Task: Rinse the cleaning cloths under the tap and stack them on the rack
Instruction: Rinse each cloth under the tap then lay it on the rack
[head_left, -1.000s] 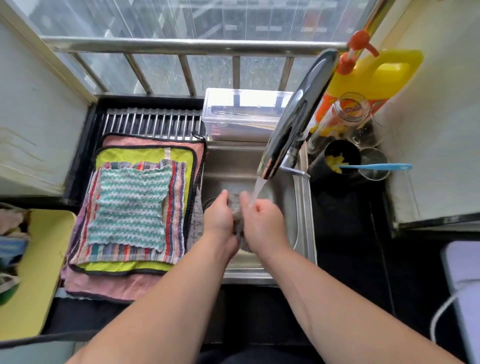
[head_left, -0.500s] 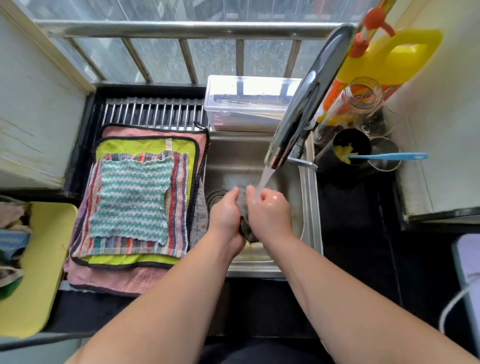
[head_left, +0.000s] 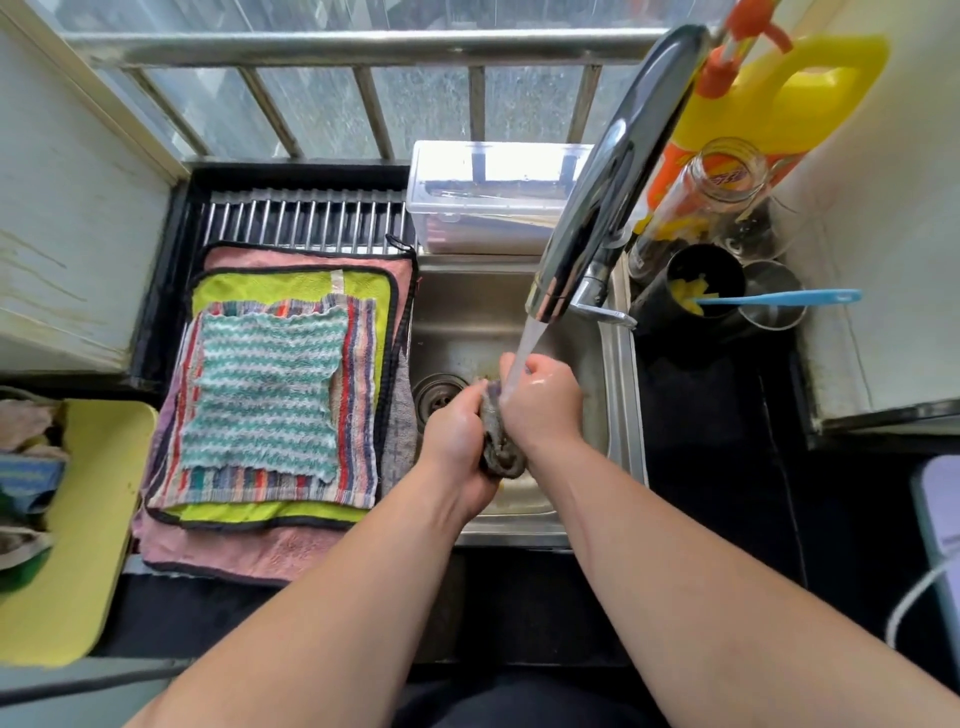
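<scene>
The dark surface (head_left: 717, 467) carries a steel sink (head_left: 621, 415) in the middle. To the left of the sink lies a metal rack (head_left: 306, 223). On the rack there is a flat stack of cloths: a pink one at the bottom, then a yellow-green one, then a striped one, and a green and white cloth (head_left: 270, 384) on top. The big chrome tap (head_left: 613, 171) reaches over the sink from the right, and water (head_left: 524, 348) runs from it. Behind the sink stands a clear plastic box (head_left: 488, 192). At the right of the tap stand a yellow bottle (head_left: 789, 98) and a black cup (head_left: 691, 291).

Over the sink the left hand (head_left: 454, 441) and the right hand (head_left: 543, 405) are close together. Both are curled tightly around a grey cloth (head_left: 496, 447), which is bunched between them. The water falls on the right hand and on the top of this cloth. The lower end of the cloth hangs out below the hands.
</scene>
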